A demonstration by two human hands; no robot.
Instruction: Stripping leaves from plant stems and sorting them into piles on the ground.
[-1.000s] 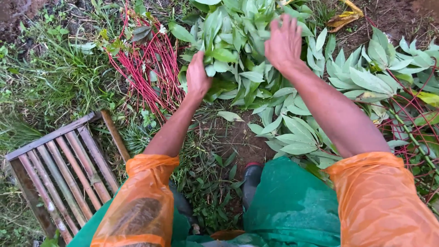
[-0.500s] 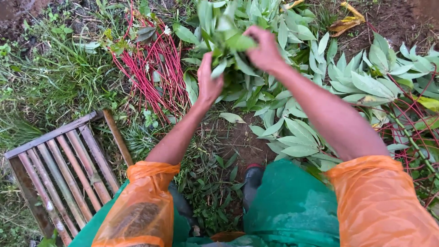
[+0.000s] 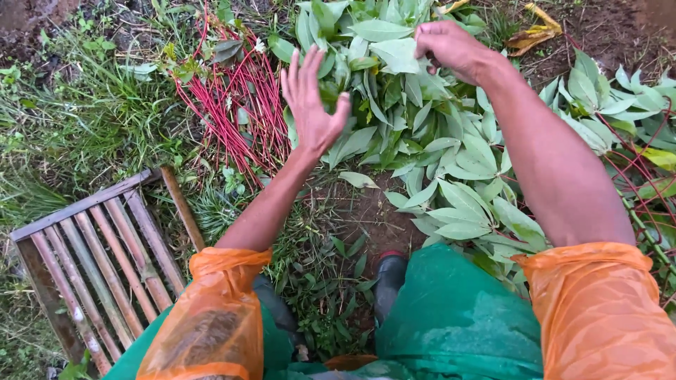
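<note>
My left hand (image 3: pixel 310 105) spreads its fingers above the heap of long green leaves (image 3: pixel 436 141); my right hand (image 3: pixel 454 49) pinches one broad pale-green leaf (image 3: pixel 396 55).

Bare soil (image 3: pixel 370 218) between leaves (image 3: pixel 422 134)

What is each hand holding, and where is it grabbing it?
The right hand pinches a green leaf by its edge, above the leaf pile. The left hand is open with fingers spread and holds nothing.

Head view, steeply downward, close.
</note>
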